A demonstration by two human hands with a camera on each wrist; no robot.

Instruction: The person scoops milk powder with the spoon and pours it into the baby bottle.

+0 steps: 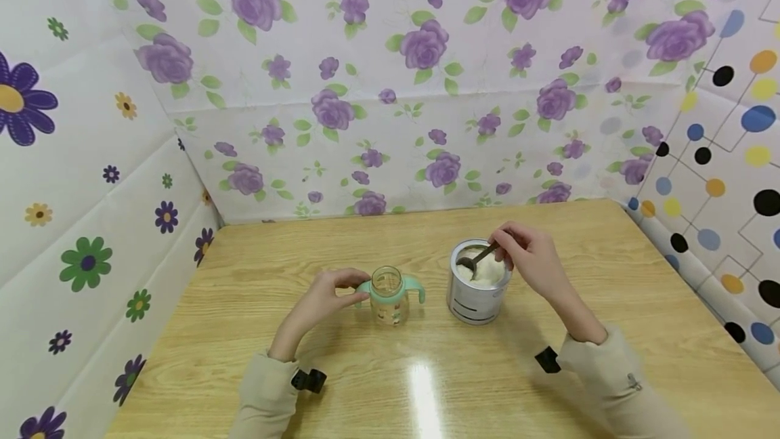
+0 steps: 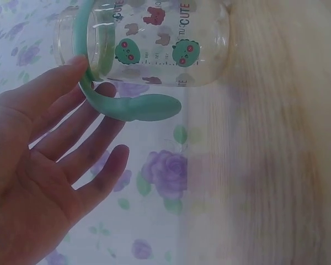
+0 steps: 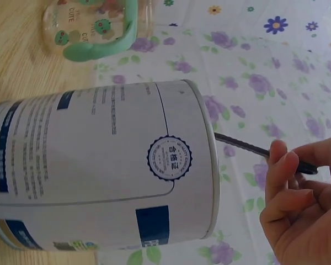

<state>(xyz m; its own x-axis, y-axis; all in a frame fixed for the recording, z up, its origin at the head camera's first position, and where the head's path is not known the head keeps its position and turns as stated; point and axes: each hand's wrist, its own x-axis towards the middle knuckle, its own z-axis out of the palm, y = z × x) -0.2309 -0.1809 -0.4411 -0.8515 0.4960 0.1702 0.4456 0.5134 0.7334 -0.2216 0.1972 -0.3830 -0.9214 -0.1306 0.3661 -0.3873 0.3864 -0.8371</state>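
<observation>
1. L hand (image 1: pixel 325 298): fingers pinching green handle (image 2: pixel 135 107) of clear bottle (image 1: pixel 390 311), upright on bench (image 1: pixel 353 385).
2. R hand (image 1: pixel 534 261), bit farther: fingers pinching dark spoon (image 1: pixel 485 253), its bowl inside open tin (image 1: pixel 475 305) w/ pale powder (image 1: pixel 489 273), R of bottle.
3. Bkgd: floral cloth (image 1: pixel 390 120).

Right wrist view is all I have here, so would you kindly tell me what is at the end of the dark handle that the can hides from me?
Observer: The head view shows a spoon, its bowl inside the open top of the can, at the pale powder.
Operator: Thank you; is anything holding the bottle at the edge of my picture?
Observer: Yes, the person's left grip holds the green handle on the side away from the can.
Operator: And may I ask whether the bottle's mouth is covered?
Observer: It is uncovered; the head view looks straight down into it.
</observation>
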